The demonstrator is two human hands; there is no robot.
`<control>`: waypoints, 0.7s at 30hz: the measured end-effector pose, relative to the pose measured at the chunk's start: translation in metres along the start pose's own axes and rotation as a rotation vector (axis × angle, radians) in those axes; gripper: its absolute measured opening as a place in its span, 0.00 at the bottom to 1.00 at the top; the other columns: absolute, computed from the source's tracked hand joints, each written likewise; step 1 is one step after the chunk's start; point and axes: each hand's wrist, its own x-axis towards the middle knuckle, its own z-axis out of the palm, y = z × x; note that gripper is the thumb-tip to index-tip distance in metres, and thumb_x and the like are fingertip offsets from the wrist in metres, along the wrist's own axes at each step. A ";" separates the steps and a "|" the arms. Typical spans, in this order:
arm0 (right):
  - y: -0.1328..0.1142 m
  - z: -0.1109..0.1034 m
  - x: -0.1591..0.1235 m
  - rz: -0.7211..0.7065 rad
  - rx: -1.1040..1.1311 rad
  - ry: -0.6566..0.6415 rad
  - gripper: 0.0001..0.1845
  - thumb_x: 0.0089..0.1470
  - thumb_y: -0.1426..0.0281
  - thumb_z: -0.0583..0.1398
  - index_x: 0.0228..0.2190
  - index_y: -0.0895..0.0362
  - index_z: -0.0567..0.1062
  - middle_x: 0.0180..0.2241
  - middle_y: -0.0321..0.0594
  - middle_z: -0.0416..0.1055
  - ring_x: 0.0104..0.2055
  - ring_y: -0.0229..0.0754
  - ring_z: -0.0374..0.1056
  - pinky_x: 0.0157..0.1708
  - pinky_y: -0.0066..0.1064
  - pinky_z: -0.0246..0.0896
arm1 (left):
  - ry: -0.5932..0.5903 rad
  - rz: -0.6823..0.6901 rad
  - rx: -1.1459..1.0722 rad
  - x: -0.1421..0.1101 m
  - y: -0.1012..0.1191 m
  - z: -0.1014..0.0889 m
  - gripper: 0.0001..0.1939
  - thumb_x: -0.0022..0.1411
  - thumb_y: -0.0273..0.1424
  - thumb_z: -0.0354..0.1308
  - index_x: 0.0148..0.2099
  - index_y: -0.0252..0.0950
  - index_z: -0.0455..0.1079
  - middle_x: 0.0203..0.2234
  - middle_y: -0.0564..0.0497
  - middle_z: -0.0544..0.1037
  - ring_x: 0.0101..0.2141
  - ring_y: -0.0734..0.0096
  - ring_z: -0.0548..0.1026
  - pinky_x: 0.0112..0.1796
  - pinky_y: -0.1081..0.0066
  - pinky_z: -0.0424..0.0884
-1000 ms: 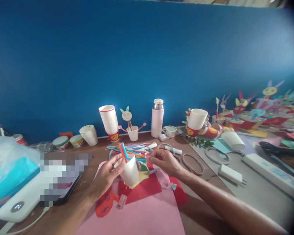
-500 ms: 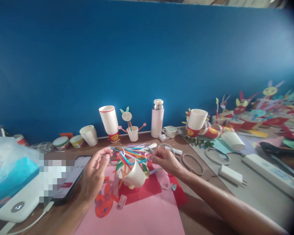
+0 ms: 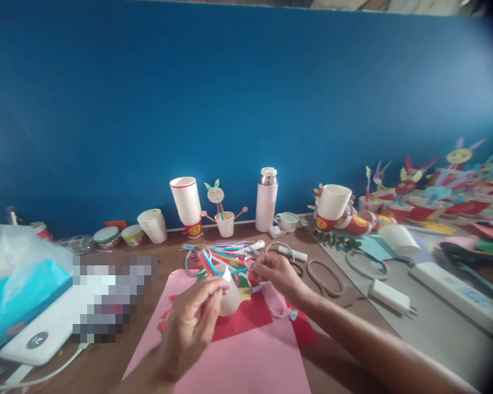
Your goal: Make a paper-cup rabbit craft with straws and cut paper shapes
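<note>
My left hand (image 3: 193, 320) is raised over the pink paper sheet (image 3: 246, 361), its fingers curled against the side of a white paper cup (image 3: 230, 298) that leans with coloured paper strips (image 3: 208, 261) sticking out of it. My right hand (image 3: 271, 271) is just right of the cup, fingers pinched on a small pink paper bit that I cannot make out clearly. A red paper sheet (image 3: 250, 314) lies under the cup. Loose coloured strips (image 3: 225, 251) are spread on the brown table behind it.
A stack of white cups (image 3: 187, 202), a cup figure with a paper face (image 3: 224, 216), a white flask (image 3: 266, 200) and a small mug (image 3: 287, 220) line the blue wall. Finished cup crafts (image 3: 398, 197) crowd the right. A tissue box (image 3: 16, 298), power bank (image 3: 45, 334), cables and charger (image 3: 390, 295) lie around.
My left hand let go of the cup, lifted away to the left, then came back low and closed against the cup's side. The cup tipped over meanwhile. My right hand hardly moved.
</note>
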 end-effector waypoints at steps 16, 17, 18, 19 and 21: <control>0.017 0.015 -0.013 -0.055 -0.180 -0.049 0.12 0.47 0.62 0.58 0.22 0.59 0.68 0.19 0.33 0.64 0.20 0.31 0.57 0.19 0.23 0.49 | -0.147 0.088 0.224 -0.001 0.002 0.008 0.23 0.57 0.23 0.44 0.54 0.40 0.62 0.50 0.47 0.69 0.49 0.65 0.67 0.49 0.66 0.64; 0.016 0.015 -0.014 -0.058 -0.192 -0.052 0.12 0.47 0.62 0.58 0.22 0.59 0.68 0.19 0.33 0.64 0.20 0.32 0.57 0.20 0.23 0.49 | -0.154 0.071 0.227 0.000 0.002 0.008 0.22 0.57 0.23 0.44 0.54 0.40 0.63 0.50 0.47 0.70 0.49 0.65 0.67 0.49 0.65 0.64; 0.016 0.015 -0.014 -0.064 -0.206 -0.056 0.12 0.47 0.62 0.58 0.23 0.59 0.68 0.19 0.33 0.65 0.21 0.32 0.57 0.20 0.23 0.49 | -0.163 0.058 0.226 0.000 0.002 0.009 0.22 0.57 0.23 0.43 0.53 0.40 0.63 0.50 0.47 0.70 0.49 0.65 0.67 0.49 0.65 0.64; 0.016 0.015 -0.014 -0.071 -0.221 -0.057 0.12 0.48 0.62 0.57 0.23 0.59 0.69 0.20 0.33 0.65 0.21 0.32 0.57 0.20 0.23 0.49 | -0.175 0.050 0.223 0.000 0.001 0.010 0.22 0.58 0.24 0.43 0.53 0.40 0.63 0.50 0.47 0.70 0.49 0.65 0.67 0.50 0.65 0.63; 0.017 0.015 -0.015 -0.084 -0.252 -0.056 0.12 0.48 0.62 0.57 0.24 0.59 0.69 0.20 0.34 0.65 0.21 0.32 0.57 0.20 0.23 0.50 | -0.202 0.051 0.205 -0.001 -0.001 0.012 0.22 0.58 0.24 0.44 0.53 0.42 0.63 0.50 0.48 0.69 0.50 0.65 0.66 0.50 0.64 0.63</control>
